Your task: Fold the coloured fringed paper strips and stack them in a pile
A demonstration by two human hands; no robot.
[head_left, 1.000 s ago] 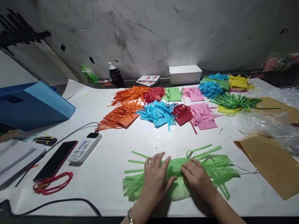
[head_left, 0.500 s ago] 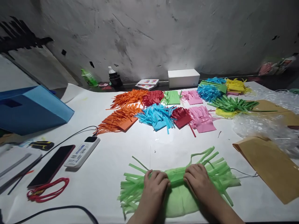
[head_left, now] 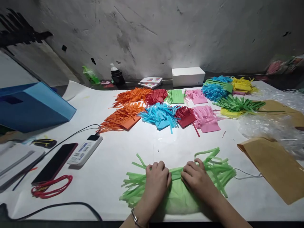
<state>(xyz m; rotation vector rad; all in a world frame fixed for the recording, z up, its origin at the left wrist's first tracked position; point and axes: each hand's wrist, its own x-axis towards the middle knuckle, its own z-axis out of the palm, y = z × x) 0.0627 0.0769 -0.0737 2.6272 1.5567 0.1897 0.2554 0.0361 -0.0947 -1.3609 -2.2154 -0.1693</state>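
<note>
Both the left hand [head_left: 157,180] and right hand [head_left: 198,177] are curled nearly closed on green fringed paper [head_left: 182,200] between five and six o'clock, seemingly being rolled, so even, gentle pushing is needed.

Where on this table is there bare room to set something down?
On the white paper: one patch between the white power bank and the green fringed tissue; another, with tiny scraps, between that tissue and the nearer row of fringed bundles. It's crowded at right, with a brown envelope and clear plastic wrap.
</note>
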